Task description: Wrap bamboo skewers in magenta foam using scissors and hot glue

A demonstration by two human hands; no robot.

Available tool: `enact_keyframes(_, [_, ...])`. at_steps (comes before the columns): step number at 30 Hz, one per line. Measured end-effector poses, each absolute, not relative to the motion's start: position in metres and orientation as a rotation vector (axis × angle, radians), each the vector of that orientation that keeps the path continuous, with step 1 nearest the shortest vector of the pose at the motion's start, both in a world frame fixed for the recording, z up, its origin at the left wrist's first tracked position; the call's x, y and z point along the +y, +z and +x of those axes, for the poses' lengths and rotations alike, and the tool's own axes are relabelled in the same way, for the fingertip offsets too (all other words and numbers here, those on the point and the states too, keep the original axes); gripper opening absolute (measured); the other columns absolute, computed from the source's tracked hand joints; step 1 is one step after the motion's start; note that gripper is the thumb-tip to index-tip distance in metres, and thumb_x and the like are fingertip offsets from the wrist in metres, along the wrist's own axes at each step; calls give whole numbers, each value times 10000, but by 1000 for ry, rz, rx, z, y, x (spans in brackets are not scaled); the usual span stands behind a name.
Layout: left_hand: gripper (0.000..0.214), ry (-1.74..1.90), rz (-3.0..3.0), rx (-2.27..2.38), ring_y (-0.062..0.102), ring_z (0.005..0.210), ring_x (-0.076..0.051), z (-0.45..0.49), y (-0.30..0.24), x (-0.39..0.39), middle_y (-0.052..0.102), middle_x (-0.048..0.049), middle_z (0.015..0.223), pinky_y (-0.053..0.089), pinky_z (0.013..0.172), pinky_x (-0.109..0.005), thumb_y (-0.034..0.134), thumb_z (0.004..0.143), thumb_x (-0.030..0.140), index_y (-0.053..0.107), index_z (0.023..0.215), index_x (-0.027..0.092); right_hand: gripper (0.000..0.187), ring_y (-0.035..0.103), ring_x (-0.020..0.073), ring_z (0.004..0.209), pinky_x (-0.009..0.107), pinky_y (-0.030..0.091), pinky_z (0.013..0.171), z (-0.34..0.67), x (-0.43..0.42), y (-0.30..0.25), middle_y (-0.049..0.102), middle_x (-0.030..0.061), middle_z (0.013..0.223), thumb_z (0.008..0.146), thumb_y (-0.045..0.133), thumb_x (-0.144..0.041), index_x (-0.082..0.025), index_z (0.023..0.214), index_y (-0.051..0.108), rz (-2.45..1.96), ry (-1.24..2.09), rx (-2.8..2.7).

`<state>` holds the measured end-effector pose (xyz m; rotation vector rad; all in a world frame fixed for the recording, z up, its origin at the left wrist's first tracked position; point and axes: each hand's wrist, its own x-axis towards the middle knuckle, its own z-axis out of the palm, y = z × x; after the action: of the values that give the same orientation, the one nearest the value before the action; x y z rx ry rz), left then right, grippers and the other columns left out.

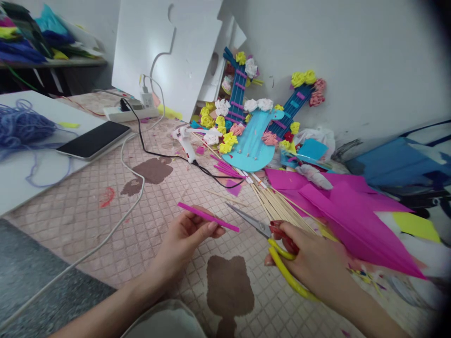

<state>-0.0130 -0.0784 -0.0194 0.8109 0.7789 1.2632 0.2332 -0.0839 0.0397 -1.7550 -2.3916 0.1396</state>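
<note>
My left hand pinches a narrow magenta strip, apparently folded paper, between thumb and fingers above the table. In my right hand is a pair of scissors with yellow handles, the blades pointing up and left towards the strip but apart from it. The blades look closed or nearly so. Just beyond my hands lie several thin wooden sticks and a pile of similar magenta strips. A white glue gun with a black cord stands behind them.
Blue paper guitars with yellow, white and pink paper flowers lean at the back wall. Magenta sheets spread on the right. A phone, purple yarn and a power strip are at left; a white cable crosses the table.
</note>
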Motion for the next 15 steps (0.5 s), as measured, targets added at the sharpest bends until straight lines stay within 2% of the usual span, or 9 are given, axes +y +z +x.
enact_keyframes(3, [128, 1260, 784, 777, 638, 686, -104, -13, -20, -78, 692, -11, 757, 506, 670, -204, 707, 798, 232, 631, 857, 148, 235, 630, 190, 649, 265, 402, 547, 233, -79, 42, 684, 6, 740, 694, 707, -372, -217, 831, 594, -1919, 315, -2262])
enact_keyframes(8, [145, 1228, 761, 780, 636, 683, -106, -12, -20, -76, 689, -17, 749, 512, 672, -210, 712, 793, 250, 635, 852, 143, 196, 507, 136, 518, 238, 338, 465, 223, -75, 44, 581, -22, 584, 678, 684, -370, -205, 688, 578, -1928, 814, -2022])
enact_keyframes(12, [168, 1201, 768, 769, 633, 674, -104, -12, -20, -76, 689, -21, 749, 511, 668, -208, 735, 770, 261, 643, 839, 140, 241, 422, 103, 486, 228, 299, 440, 208, -73, 36, 520, -37, 592, 698, 678, -413, -203, 756, 574, -1722, 1235, -1742])
enact_keyframes(15, [170, 1198, 753, 770, 634, 678, -106, -11, -21, -76, 690, -22, 752, 511, 669, -210, 745, 760, 259, 648, 837, 142, 240, 409, 90, 514, 220, 306, 465, 199, -71, 29, 500, -47, 626, 696, 707, -367, -203, 786, 556, -1583, 1389, -1622])
